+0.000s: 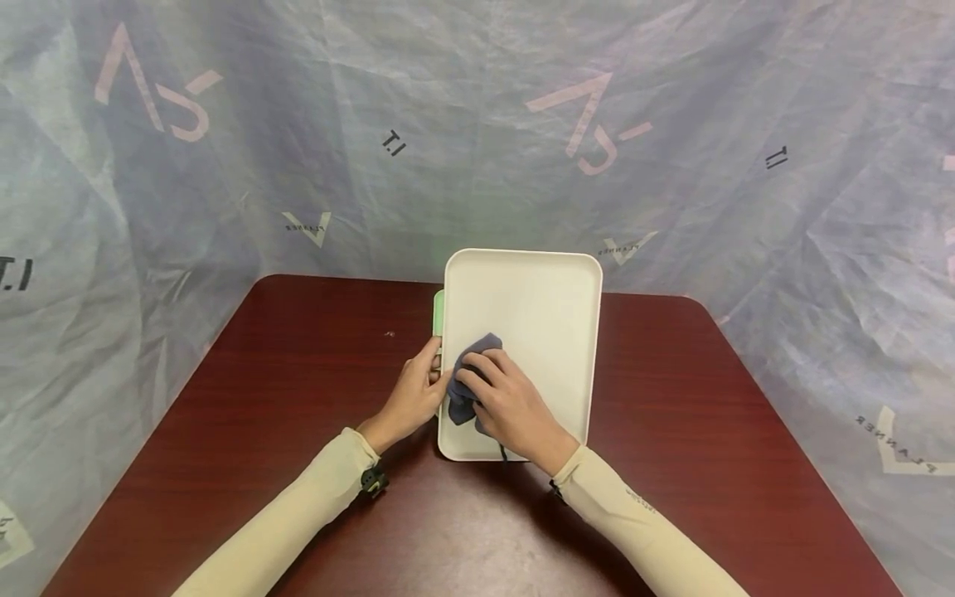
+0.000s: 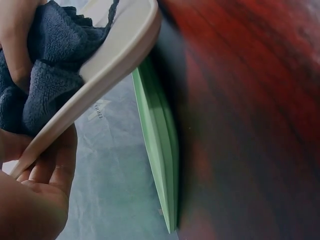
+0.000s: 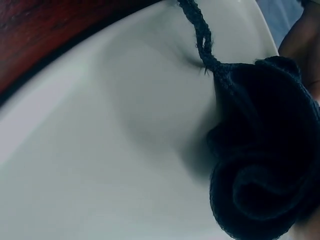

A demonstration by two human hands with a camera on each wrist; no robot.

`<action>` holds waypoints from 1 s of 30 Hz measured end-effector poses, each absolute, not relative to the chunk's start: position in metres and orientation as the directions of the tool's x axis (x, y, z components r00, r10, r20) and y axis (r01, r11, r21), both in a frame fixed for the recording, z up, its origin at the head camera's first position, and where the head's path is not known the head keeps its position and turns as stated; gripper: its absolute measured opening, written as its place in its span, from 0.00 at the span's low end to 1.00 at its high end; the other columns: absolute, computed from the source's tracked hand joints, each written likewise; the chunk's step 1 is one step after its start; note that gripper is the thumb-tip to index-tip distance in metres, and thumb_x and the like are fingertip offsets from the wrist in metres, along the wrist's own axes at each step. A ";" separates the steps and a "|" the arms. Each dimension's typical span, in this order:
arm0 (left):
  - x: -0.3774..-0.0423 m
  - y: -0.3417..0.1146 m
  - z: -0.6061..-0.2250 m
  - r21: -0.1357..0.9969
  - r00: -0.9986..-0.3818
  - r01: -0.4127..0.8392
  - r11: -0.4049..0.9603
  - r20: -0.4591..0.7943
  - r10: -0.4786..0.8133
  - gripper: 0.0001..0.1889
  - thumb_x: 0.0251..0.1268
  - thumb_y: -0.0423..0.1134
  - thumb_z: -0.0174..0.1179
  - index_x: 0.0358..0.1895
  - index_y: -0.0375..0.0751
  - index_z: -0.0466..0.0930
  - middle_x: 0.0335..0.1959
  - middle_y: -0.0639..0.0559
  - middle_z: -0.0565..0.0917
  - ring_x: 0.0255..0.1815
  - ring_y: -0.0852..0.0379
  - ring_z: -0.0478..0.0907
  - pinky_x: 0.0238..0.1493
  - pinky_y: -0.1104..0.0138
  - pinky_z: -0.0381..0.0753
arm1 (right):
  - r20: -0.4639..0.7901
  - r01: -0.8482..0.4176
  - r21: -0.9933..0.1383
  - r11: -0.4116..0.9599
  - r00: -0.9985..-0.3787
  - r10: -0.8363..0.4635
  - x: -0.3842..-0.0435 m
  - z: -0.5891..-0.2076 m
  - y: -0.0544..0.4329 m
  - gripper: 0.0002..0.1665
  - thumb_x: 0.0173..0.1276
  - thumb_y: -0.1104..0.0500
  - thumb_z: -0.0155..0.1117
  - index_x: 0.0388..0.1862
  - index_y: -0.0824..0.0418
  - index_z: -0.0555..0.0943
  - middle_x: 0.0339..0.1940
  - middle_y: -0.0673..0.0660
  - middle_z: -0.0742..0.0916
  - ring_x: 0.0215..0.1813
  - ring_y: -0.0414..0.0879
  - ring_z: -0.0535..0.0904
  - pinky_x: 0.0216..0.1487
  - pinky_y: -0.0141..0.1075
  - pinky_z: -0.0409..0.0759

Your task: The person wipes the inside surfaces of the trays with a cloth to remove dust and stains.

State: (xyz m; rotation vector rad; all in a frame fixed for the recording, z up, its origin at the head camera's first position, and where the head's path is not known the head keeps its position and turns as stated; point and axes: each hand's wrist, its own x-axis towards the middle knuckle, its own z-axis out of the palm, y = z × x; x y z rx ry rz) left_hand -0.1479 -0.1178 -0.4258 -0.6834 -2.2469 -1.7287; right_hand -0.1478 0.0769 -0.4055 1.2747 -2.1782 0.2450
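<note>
A white rectangular tray [image 1: 548, 319] with rounded corners and a raised rim is held tilted up, its inner face toward me. My left hand [image 1: 409, 396] grips its left edge, with the thumb in front and the fingers behind. Against the tray's left inner side, my right hand [image 1: 516, 412] holds a bunched dark blue cloth [image 1: 460, 408] under curled fingers. The left wrist view shows the cloth's fuzzy towel texture [image 2: 60, 37] close to the left thumb. A braided loop [image 3: 200, 37] hangs from the cloth over the white surface in the right wrist view.
Behind the white tray, a light green tray-like item [image 2: 157, 145] lies on the dark red wooden table [image 1: 321, 356], mostly hidden in the head view. Grey printed sheeting [image 1: 418, 191] hangs around the table's back and sides.
</note>
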 end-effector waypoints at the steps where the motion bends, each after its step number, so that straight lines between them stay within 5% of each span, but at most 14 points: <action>1: -0.146 -0.117 -0.423 0.852 -0.869 0.483 0.202 0.438 0.229 0.19 0.71 0.20 0.50 0.63 0.26 0.66 0.45 0.31 0.84 0.40 0.43 0.86 0.36 0.63 0.85 | 0.579 -0.841 0.135 0.524 -0.362 -0.730 -0.148 -0.406 0.077 0.28 0.52 0.66 0.77 0.55 0.61 0.81 0.58 0.59 0.80 0.60 0.53 0.72 0.64 0.42 0.72; 16: -0.151 -0.118 -0.433 0.838 -0.859 0.502 0.215 0.453 0.239 0.18 0.74 0.27 0.54 0.64 0.36 0.67 0.48 0.36 0.85 0.43 0.49 0.87 0.40 0.62 0.85 | 0.575 -0.845 0.136 0.517 -0.357 -0.736 -0.141 -0.417 0.087 0.31 0.49 0.67 0.77 0.54 0.61 0.80 0.59 0.59 0.79 0.60 0.54 0.72 0.65 0.42 0.71; 30: -0.142 -0.114 -0.419 0.865 -0.875 0.467 0.183 0.422 0.238 0.18 0.73 0.25 0.55 0.62 0.28 0.67 0.48 0.29 0.84 0.41 0.39 0.86 0.36 0.55 0.86 | 0.588 -0.802 0.021 0.597 -0.473 -0.656 -0.139 -0.423 0.129 0.30 0.51 0.70 0.76 0.55 0.60 0.79 0.60 0.58 0.79 0.59 0.54 0.72 0.63 0.44 0.72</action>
